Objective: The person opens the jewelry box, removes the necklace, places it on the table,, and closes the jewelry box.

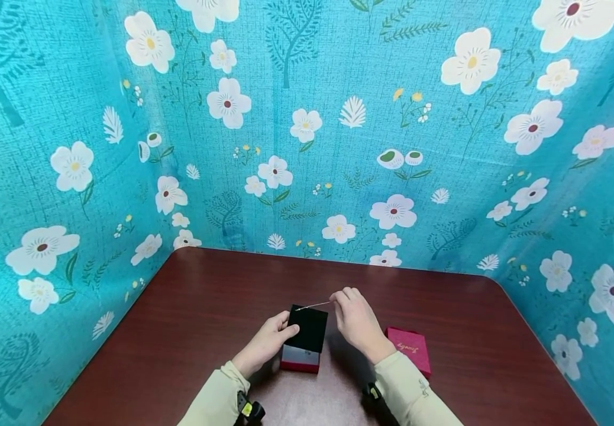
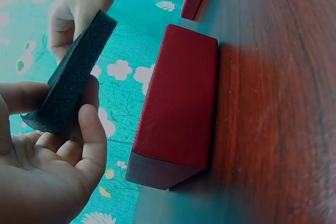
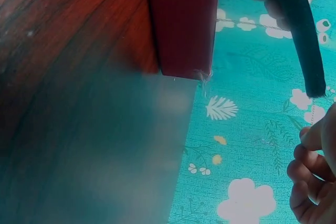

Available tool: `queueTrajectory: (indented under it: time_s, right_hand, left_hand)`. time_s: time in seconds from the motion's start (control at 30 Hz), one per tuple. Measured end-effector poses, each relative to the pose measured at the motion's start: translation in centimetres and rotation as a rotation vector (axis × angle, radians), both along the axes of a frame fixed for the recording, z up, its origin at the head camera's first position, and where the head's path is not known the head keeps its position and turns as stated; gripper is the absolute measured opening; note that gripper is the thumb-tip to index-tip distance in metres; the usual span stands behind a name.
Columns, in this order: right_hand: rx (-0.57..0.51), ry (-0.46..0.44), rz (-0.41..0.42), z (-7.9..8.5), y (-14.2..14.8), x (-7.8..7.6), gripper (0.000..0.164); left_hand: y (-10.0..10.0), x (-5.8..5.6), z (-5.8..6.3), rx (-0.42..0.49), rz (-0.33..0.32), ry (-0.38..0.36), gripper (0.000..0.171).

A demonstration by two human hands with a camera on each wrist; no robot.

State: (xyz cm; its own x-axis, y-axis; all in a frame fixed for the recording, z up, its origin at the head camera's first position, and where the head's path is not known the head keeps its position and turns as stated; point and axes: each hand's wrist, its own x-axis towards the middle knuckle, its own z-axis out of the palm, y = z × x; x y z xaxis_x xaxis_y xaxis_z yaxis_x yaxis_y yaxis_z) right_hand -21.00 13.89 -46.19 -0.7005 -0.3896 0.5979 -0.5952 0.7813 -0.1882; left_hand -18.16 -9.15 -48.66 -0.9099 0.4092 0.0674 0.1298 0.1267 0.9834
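My left hand (image 1: 270, 341) grips a square black foam pad (image 1: 309, 331) by its left side, thumb on top and fingers beneath. The pad is held tilted above an open red box (image 1: 300, 367) with a pale inside. A thin silvery chain (image 1: 316, 305) stretches from the pad's far edge to my right hand (image 1: 359, 324), which pinches its end between thumb and fingertips. In the right wrist view a short length of the chain (image 3: 313, 113) shows between the pad and the fingers. The left wrist view shows the pad's thick edge (image 2: 79, 72) and the box's red side (image 2: 178, 95).
A red box lid (image 1: 412, 349) with gold lettering lies on the table to the right, partly behind the right forearm. The dark reddish wooden table (image 1: 222, 296) meets a blue flowered cloth (image 1: 286, 148) at the back and sides.
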Motion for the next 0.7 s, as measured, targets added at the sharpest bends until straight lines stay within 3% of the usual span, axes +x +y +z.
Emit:
queueTrajectory:
  time_s: [0.23,0.43,0.7]
  right_hand:
    - [-0.069,0.010,-0.008,0.3,0.2,-0.5,0.014]
    - [-0.116,0.021,-0.048,0.9,0.7,-0.9,0.010]
    - [-0.138,0.017,-0.059,1.6,1.4,-1.1,0.009]
  left_hand:
    - [0.2,1.4,2.4,-0.017,-0.017,0.014,0.007]
    - [0.1,0.0,0.0,-0.020,-0.003,0.002,0.018]
    - [0.0,-0.1,-0.3,-0.003,-0.003,0.004,0.020]
